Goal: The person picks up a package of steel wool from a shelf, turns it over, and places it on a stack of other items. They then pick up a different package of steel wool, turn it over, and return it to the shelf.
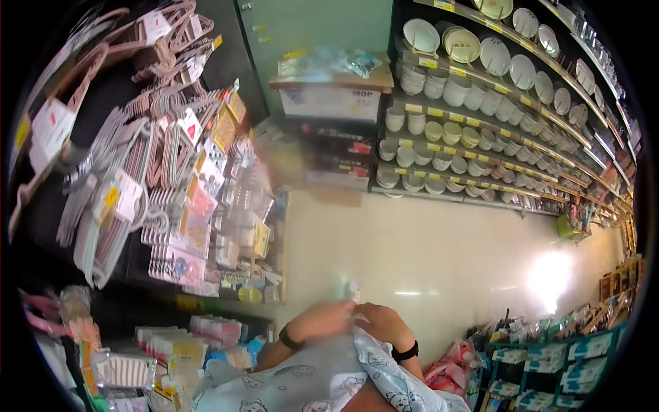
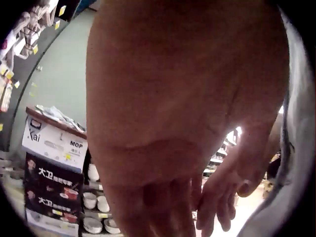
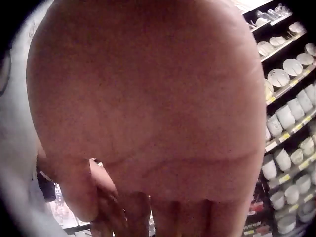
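Both hands are close together in front of the body, over a light blue garment (image 1: 295,388) printed with cartoon animals. The left hand (image 1: 324,320) is blurred in the head view and overlaps the fingers of the right hand (image 1: 386,323). In the left wrist view the left palm (image 2: 182,98) fills the middle, fingers pointing down, with the right hand's fingers (image 2: 217,200) beside it. The right palm (image 3: 148,113) fills the right wrist view, its fingers extended downward. Nothing shows held in either hand. A small pale blurred shape (image 1: 352,288) appears just beyond the fingertips.
Racks of hangers (image 1: 161,130) and packaged goods stand at left. Stacked mop boxes (image 1: 329,103) sit ahead, beside shelves of bowls (image 1: 453,130) and plates. The pale floor (image 1: 412,254) lies between them. A teal rack (image 1: 549,364) and red packages (image 1: 449,371) are at lower right.
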### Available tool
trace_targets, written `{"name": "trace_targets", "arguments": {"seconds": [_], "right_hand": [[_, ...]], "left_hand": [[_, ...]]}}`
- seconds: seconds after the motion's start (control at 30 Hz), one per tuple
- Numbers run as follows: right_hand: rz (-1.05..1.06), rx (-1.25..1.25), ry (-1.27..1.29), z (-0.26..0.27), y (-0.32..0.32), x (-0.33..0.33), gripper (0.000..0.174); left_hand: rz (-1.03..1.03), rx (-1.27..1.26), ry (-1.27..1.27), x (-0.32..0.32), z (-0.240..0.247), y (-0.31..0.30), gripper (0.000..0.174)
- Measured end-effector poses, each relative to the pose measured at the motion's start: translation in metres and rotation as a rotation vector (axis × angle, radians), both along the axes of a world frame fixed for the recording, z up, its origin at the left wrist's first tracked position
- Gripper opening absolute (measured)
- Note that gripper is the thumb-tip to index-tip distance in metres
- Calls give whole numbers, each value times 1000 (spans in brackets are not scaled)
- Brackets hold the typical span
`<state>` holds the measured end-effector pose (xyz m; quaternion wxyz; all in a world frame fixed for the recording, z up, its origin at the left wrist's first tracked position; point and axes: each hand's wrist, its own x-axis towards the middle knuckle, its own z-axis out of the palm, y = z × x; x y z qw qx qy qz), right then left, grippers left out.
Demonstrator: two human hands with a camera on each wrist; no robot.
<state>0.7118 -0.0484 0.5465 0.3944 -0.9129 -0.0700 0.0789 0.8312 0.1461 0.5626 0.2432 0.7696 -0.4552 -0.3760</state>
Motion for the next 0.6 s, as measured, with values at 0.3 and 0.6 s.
{"name": "trace_targets", "arguments": {"seconds": [0.3,0.6], "right_hand": [[-76,-163,-56,-2,-126,161,41],[-10,-93,54,-19,-168,302,40]], "left_hand": [[254,-104,-61,143,29,-93,47],[182,-199,28,293,-26,-134,46]]}}
